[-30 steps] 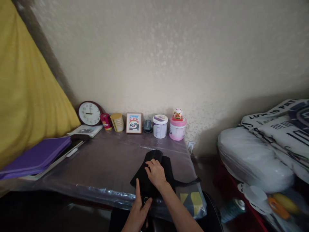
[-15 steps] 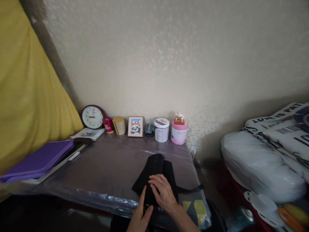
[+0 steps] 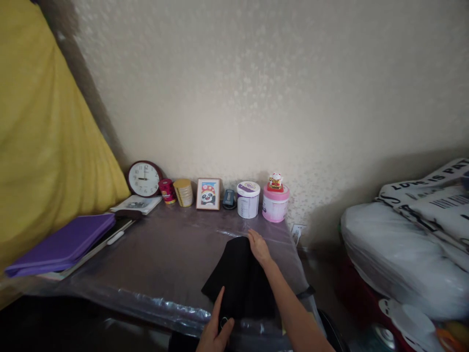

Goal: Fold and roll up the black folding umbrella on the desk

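A black umbrella [image 3: 238, 278], its fabric gathered in loose folds, lies on the plastic-covered table in front of me. Its folds flare out towards the wall, and its near end shows a small ring-like detail. My left hand [image 3: 216, 325] is wrapped round that near end, with the index finger laid along the fabric and the thumb beside the ring. At the far right edge of the folds, my right hand [image 3: 259, 247] rests with its fingers stretched out, touching the cloth. A dark strap [image 3: 306, 292] reaches out to the right, partly behind my right forearm.
Along the wall stand a clock [image 3: 144, 178], a picture frame [image 3: 208, 194], a white-and-purple tub [image 3: 248, 200] and a pink tub [image 3: 275, 204] topped by a cat figurine [image 3: 275, 181]. A purple folder [image 3: 62, 244] lies left. Plastic-wrapped bedding [image 3: 384, 254] is at the right.
My right hand has moved away from me, from the middle of the umbrella to its far right edge. The right-hand folds now spread wider. My left hand keeps its place.
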The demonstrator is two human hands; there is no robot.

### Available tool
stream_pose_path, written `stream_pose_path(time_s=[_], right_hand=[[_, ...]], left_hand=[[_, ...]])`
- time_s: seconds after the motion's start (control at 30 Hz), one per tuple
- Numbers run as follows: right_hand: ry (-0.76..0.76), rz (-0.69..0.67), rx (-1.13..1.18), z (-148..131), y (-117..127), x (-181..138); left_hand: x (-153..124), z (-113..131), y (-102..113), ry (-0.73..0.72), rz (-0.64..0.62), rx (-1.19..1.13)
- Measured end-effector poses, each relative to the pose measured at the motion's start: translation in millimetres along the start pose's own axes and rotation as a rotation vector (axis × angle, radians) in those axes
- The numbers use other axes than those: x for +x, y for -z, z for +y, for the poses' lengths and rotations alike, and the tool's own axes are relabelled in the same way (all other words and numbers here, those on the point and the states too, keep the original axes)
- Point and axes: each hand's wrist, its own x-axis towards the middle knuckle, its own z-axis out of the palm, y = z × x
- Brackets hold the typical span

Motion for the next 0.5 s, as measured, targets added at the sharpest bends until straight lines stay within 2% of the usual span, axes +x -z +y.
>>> stream_pose_path(time_s=[0.1, 0.17, 0.23, 0.33, 0.4, 0.5], right_hand=[[-0.058, 0.074, 0.009, 4, 14, -10], [-0.019, 0.094, 0.051, -6, 22, -23], [0.096, 0.031, 0.097, -20, 25, -36], [0.270, -0.144, 0.074, -35, 19, -42], [0.212, -0.104, 0.005, -36, 14, -38], [-0.056, 0.064, -0.043, -28, 7, -33]], left_hand=[[0, 0, -1, 0.010, 0.011, -0.005], [0, 0, -1, 0.016, 0.012, 0.004], [1, -1, 0, 0.023, 0.006, 0.017], [1, -1, 0, 0.020, -0.004, 0.030], [1, 0, -1, -0.006, 0.015, 0.030], [0, 1, -3, -0.038, 0.067, 0.040]])
